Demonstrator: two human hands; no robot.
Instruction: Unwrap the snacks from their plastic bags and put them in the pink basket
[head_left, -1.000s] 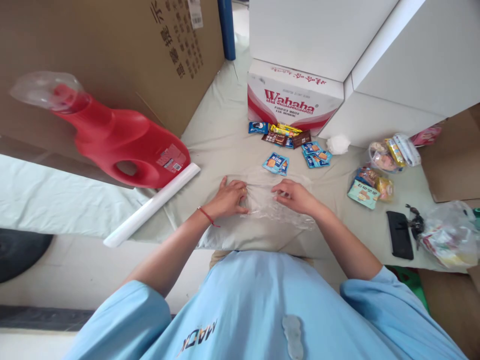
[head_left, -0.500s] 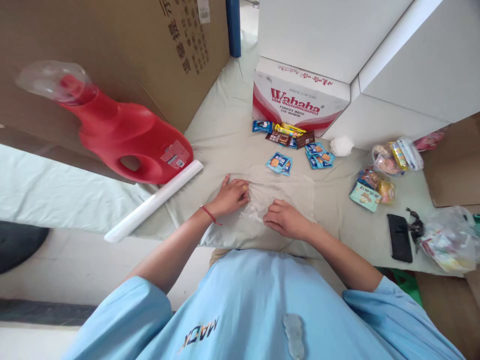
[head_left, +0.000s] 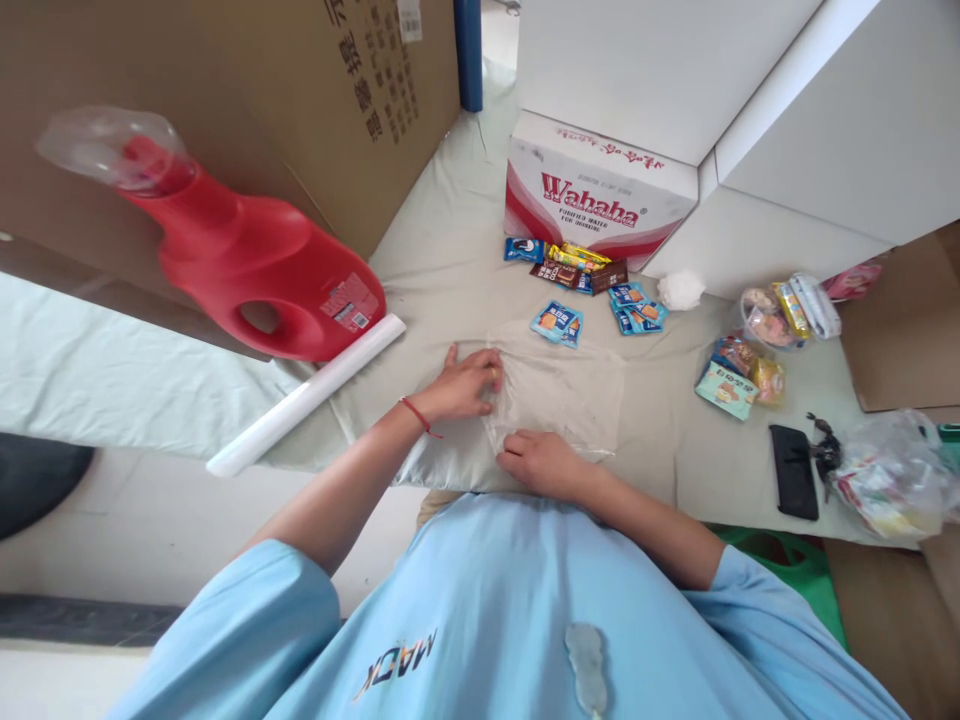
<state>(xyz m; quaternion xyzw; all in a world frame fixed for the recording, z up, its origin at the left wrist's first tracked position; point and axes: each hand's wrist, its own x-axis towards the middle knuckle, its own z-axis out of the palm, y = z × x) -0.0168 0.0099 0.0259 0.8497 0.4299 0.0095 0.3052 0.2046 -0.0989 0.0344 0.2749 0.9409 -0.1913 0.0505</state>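
Observation:
A thin clear plastic sheet lies nearly flat on the cloth-covered table in front of me. My left hand rests at the sheet's left edge, its fingers slightly apart and the thumb stretched out. At the near edge, toward the left corner, my right hand is closed with fingertips on the film. Two blue snack packets lie just beyond the sheet's far edge. To the left, a white roll leans slantwise along the table edge.
A red jug stands at left before a big cardboard box. Behind are a Wahaha carton, chocolate bars, more blue packets and crumpled white tissue. Snack bags, a black phone and a plastic bag lie right.
My right hand has moved left and nearer to my body. The plastic sheet, crumpled between my hands before, now lies flatter. My left hand has barely shifted, its fingers loosened a little.

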